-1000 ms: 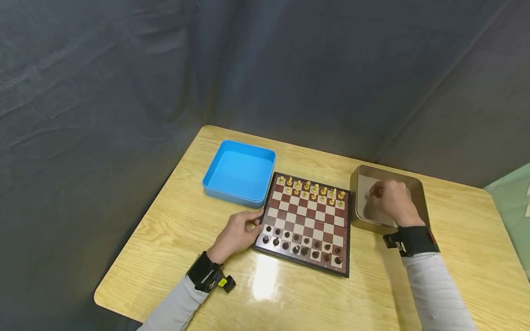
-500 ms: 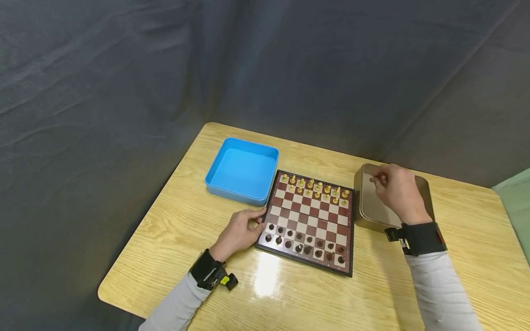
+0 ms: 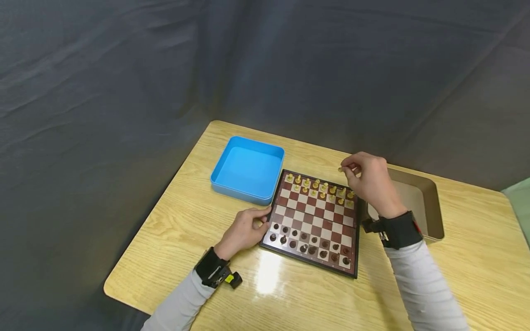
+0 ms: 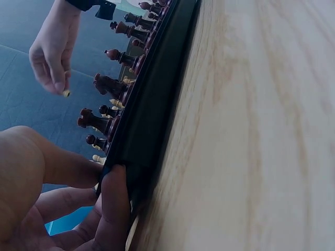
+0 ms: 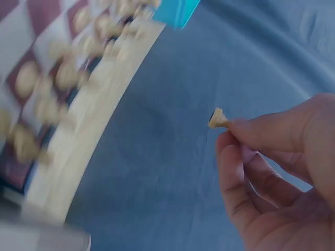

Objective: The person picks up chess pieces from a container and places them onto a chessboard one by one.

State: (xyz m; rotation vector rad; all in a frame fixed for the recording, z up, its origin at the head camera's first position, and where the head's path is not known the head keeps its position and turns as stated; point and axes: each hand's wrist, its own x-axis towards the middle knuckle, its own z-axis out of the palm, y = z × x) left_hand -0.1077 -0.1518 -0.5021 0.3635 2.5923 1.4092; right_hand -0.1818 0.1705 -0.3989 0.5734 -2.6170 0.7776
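My right hand (image 3: pixel 370 183) is raised near the board's far right corner. Thumb and fingertips pinch a small cream chess piece (image 5: pixel 219 118), its base facing outward. The magnetic chessboard (image 3: pixel 314 214) lies flat, with cream pieces (image 3: pixel 316 185) lined along the far side and dark pieces (image 3: pixel 303 248) along the near side. At the board's left edge my left hand (image 3: pixel 244 230) pinches the black rim, as the left wrist view shows with the thumb and fingers (image 4: pixel 114 198) on it.
A blue square tray (image 3: pixel 248 170) stands behind the board to the left. On the right, next to the board, a brownish metal tin (image 3: pixel 430 202) is partly covered by my right hand and wrist. A dark curtain (image 3: pixel 306 73) hangs behind the wooden table (image 3: pixel 190 202).
My right hand has risen out of the tin and moved left toward the board's far right corner, a cream chess piece now showing at its fingertips. The left hand keeps its hold on the rim.
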